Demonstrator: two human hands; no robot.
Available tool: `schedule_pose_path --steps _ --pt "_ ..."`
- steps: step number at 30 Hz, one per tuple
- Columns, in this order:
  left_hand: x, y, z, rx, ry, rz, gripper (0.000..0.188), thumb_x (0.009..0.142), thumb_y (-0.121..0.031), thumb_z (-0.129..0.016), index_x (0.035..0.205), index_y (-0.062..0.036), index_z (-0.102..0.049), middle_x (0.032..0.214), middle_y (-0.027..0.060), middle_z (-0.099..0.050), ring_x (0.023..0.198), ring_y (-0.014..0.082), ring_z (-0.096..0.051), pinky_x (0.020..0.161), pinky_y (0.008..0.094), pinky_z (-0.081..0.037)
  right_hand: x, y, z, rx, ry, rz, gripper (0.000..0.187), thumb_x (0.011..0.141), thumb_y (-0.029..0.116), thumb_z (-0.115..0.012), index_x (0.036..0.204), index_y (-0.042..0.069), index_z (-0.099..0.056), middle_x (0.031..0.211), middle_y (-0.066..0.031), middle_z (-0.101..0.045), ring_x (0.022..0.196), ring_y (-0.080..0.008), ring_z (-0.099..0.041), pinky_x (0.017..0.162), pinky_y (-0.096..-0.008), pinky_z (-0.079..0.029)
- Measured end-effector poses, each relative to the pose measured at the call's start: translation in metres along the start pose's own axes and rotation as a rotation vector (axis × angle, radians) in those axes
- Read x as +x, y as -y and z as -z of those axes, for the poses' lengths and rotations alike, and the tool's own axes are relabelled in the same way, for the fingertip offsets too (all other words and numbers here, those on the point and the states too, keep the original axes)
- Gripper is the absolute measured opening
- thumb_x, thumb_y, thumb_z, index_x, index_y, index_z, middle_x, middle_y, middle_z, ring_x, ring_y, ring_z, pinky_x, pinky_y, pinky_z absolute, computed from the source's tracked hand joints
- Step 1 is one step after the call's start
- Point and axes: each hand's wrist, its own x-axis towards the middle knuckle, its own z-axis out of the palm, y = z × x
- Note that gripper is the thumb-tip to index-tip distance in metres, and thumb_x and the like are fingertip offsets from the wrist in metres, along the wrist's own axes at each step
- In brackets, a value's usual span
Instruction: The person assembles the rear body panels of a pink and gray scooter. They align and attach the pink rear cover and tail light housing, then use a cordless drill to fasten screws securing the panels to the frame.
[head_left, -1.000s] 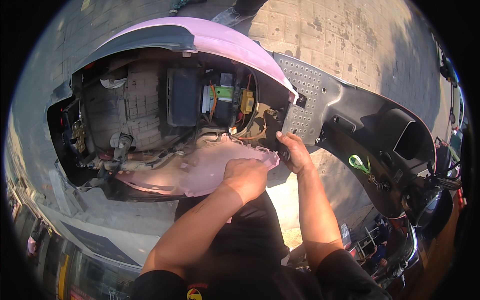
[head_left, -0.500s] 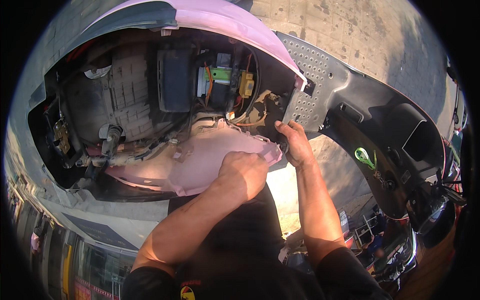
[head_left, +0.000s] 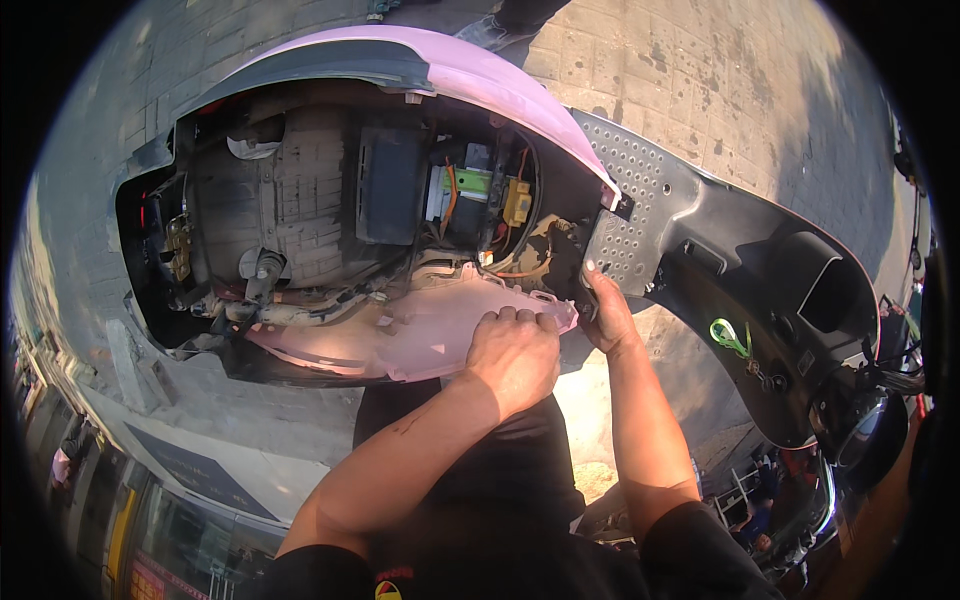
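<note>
My left hand (head_left: 513, 358) is curled in a fist over the near edge of a pink side panel (head_left: 430, 335), close to its right end. The panel leans outward from the open scooter body, and my left fingertips are hidden. Just beyond the panel's tip, my right hand (head_left: 610, 318) is closed at the corner of the scooter's metal footboard (head_left: 628, 245), thumb on top and the other fingers mostly out of sight. Inside the body are a dark box (head_left: 388, 185), a yellow electrical part (head_left: 517, 202) and cables. The opposite pink panel (head_left: 500, 85) is still in place.
To the right, the scooter's black front section (head_left: 775, 285) carries hanging keys with a green strap (head_left: 728, 337). Paving (head_left: 690, 75) surrounds the scooter. A person's leg (head_left: 515, 25) shows at the top edge. Other vehicles stand at lower right.
The view has shifted, so the scooter appears lower and farther right. My right thumb has moved right onto the footboard's corner. My left hand stays on the panel. A person's leg has appeared at the top.
</note>
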Motion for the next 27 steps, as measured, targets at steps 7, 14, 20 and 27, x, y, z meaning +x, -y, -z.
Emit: schedule_pose_path --steps 7,14,20,27 --pt "-0.088 -0.001 0.038 -0.398 -0.350 -0.191 0.042 0.088 -0.021 -0.066 0.124 -0.0003 -0.061 0.114 0.0186 -0.063 0.107 0.0347 -0.062 0.094 0.0460 -0.051 -0.037 -0.044 0.038 -0.024 -0.354 -0.011 0.041 0.102 0.046 -0.054 0.113 0.007 -0.060 0.099 -0.0113 -0.067 0.081 -0.0240 -0.068 0.074 -0.0411 -0.056" --pt "-0.194 0.087 0.099 -0.666 -0.347 -0.322 0.042 0.089 -0.020 -0.069 0.125 -0.0011 -0.060 0.111 0.0194 -0.067 0.099 0.0373 -0.067 0.086 0.0449 -0.055 -0.141 -0.144 0.012 -0.305 -0.590 -0.103 0.045 0.102 0.039 -0.057 0.118 -0.003 -0.054 0.093 -0.0164 -0.066 0.077 -0.0281 -0.068 0.064 -0.0399 -0.057" --pt "-0.295 0.220 0.153 -0.635 -0.419 -0.301 0.037 0.084 -0.008 -0.073 0.117 0.0050 -0.063 0.103 0.0189 -0.070 0.089 0.0291 -0.071 0.080 0.0356 -0.057 -0.176 -0.217 -0.132 -0.470 -0.611 -0.207 0.047 0.100 0.037 -0.059 0.120 -0.005 -0.057 0.095 -0.0165 -0.068 0.074 -0.0263 -0.069 0.062 -0.0385 -0.057" --pt "-0.392 0.344 0.193 -0.573 -0.488 0.245 0.028 0.087 -0.008 -0.068 0.112 0.0047 -0.065 0.095 0.0186 -0.073 0.082 0.0256 -0.073 0.078 0.0339 -0.058 -0.176 -0.150 -0.316 -0.788 -0.205 0.014 0.031 0.100 0.028 -0.063 0.102 -0.003 -0.066 0.089 -0.0106 -0.071 0.071 -0.0181 -0.070 0.062 -0.0305 -0.055"
